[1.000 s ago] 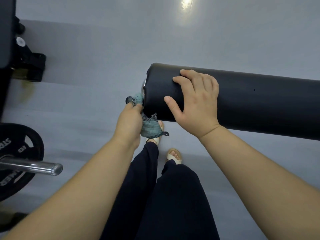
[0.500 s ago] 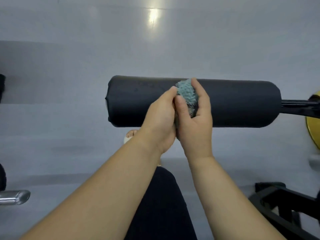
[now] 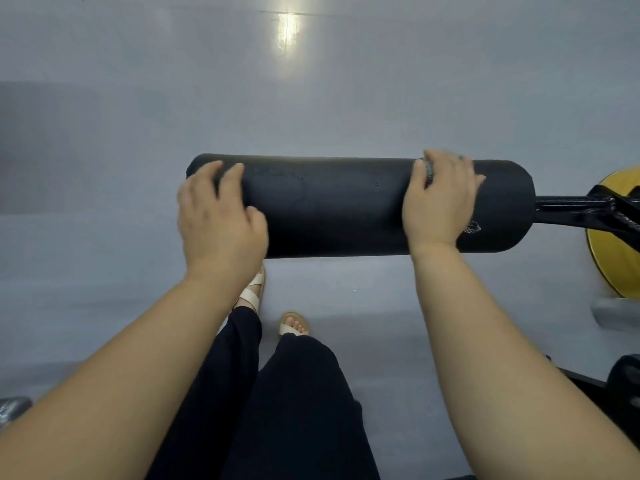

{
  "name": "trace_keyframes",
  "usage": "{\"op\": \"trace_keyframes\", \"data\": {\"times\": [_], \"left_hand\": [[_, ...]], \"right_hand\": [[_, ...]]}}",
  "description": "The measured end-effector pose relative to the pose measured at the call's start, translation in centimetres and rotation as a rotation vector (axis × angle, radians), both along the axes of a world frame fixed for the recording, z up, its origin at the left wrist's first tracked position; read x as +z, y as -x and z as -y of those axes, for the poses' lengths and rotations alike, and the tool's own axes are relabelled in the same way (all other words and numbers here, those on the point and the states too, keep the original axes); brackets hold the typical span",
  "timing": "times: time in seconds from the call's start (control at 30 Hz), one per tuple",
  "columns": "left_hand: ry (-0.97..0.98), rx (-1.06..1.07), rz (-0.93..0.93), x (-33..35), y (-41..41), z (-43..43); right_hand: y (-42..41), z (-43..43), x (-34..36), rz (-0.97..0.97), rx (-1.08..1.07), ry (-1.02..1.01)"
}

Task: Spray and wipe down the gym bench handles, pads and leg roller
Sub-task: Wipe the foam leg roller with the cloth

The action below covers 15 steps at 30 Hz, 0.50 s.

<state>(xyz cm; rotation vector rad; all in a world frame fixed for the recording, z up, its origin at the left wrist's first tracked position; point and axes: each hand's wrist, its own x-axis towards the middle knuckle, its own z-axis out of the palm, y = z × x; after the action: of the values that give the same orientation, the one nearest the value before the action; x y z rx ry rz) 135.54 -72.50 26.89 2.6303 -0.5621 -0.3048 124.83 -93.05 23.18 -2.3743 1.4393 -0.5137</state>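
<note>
The black padded leg roller (image 3: 346, 206) lies across the middle of the view, its free end at the left. My left hand (image 3: 218, 216) rests on top of that free end, fingers spread over the pad, holding nothing. My right hand (image 3: 440, 199) lies over the roller near its right end with the teal cloth (image 3: 429, 169) under it. Only a thin edge of the cloth shows by the fingers, and a small corner peeks out below the palm. Both hands are blurred by motion.
A black metal arm (image 3: 575, 204) carries the roller at the right, beside a yellow weight plate (image 3: 616, 258). Black frame parts (image 3: 620, 379) sit at the lower right. A chrome bar end (image 3: 10, 408) shows at the lower left. My legs and sandalled feet (image 3: 294, 323) stand on grey floor.
The hands were together at the roller's middle, passing the cloth. Now they have parted: the left went to the free end, and the right slid right with the cloth.
</note>
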Motion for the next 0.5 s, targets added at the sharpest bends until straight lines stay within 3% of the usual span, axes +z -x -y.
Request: {"op": "trace_keyframes", "data": {"times": [0.17, 0.27, 0.37, 0.43, 0.5], "left_hand": [[0.229, 0.293, -0.159, -0.6, -0.3, -2.1], [0.29, 0.343, -0.223, -1.1, -0.8, -2.3], [0.358, 0.393, -0.252, -1.1, -1.2, -2.1], [0.359, 0.408, -0.274, -1.2, -1.2, -2.1], [0.371, 0.437, -0.288, -1.1, -1.1, -2.0]], "right_hand": [[-7.5, -8.2, -0.1, 0.126, 0.362, 0.106], [-11.7, -13.4, 0.1, 0.04, 0.672, -0.013], [-12.3, -13.5, -0.2, -0.032, 0.844, 0.011], [-9.8, -10.8, -0.1, 0.05, 0.865, 0.095], [-5.9, -6.1, -0.3, 0.103, 0.72, 0.159]]}}
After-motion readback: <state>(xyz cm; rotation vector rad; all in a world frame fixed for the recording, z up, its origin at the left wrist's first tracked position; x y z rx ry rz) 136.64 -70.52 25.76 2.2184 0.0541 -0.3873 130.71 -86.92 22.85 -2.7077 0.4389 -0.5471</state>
